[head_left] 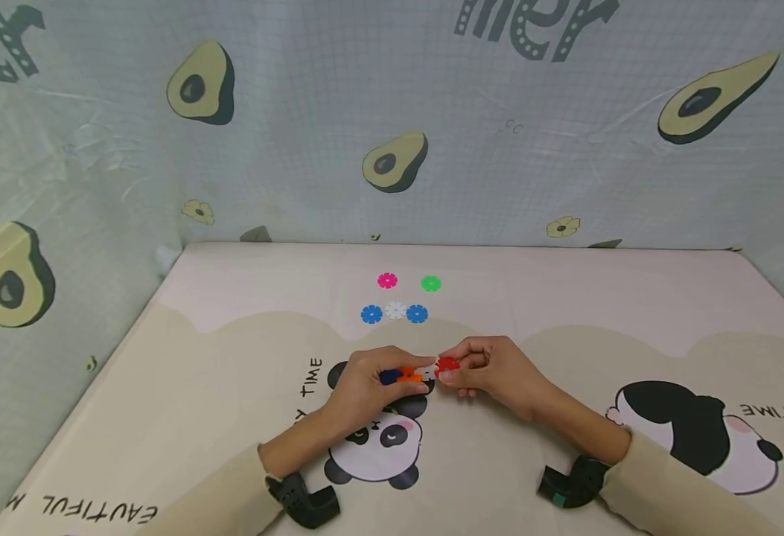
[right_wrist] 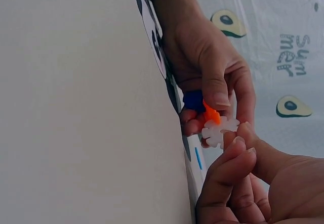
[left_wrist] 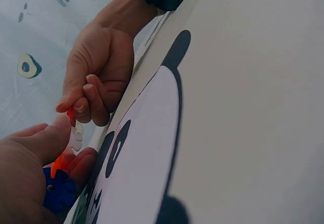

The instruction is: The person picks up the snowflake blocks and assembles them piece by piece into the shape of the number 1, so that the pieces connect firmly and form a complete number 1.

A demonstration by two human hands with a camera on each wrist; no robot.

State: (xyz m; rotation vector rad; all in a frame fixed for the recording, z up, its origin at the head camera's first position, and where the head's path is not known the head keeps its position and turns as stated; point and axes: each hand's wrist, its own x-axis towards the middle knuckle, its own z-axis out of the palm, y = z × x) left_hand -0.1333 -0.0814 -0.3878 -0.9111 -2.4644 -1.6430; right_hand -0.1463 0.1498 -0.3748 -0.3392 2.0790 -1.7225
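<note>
My left hand [head_left: 363, 381] grips a short chain of notched plastic snowflake discs between thumb and fingers. A dark blue disc [left_wrist: 59, 189] sits at the palm end, joined to an orange disc [right_wrist: 211, 114]. Beyond the orange one is a white disc [right_wrist: 215, 133], standing out past the left fingertips. My right hand [head_left: 502, 376] pinches a red snowflake disc [head_left: 447, 365] by thumb and index finger, right at the white disc's edge. In the right wrist view the right fingers hide the red disc. Both hands work close together above the printed panda.
Farther back on the table [head_left: 566, 298] lie a pink disc [head_left: 387, 281] and a green disc [head_left: 431, 283]. Nearer, a blue disc [head_left: 371, 314], a white disc [head_left: 395, 310] and another blue disc [head_left: 417, 314] form a row. An avocado-print curtain [head_left: 298, 149] hangs behind the table.
</note>
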